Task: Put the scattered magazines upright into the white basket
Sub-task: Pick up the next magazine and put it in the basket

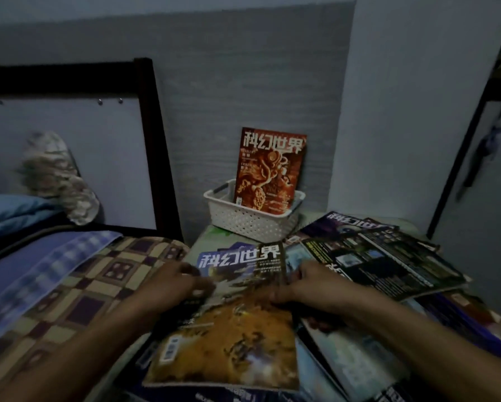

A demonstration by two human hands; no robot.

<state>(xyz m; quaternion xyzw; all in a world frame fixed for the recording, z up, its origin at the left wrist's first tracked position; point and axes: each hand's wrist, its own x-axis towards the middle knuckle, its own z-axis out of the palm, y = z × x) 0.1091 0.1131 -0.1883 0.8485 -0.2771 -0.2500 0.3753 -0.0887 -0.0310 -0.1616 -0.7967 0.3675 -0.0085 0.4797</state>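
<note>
Partly blurred hands (243,285) on magazine (229,323)

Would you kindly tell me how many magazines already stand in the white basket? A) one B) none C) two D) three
A: only the red-orange magazine stands upright in the white basket; the rest lie scattered, including the blue and orange magazine that both hands hold.
</note>
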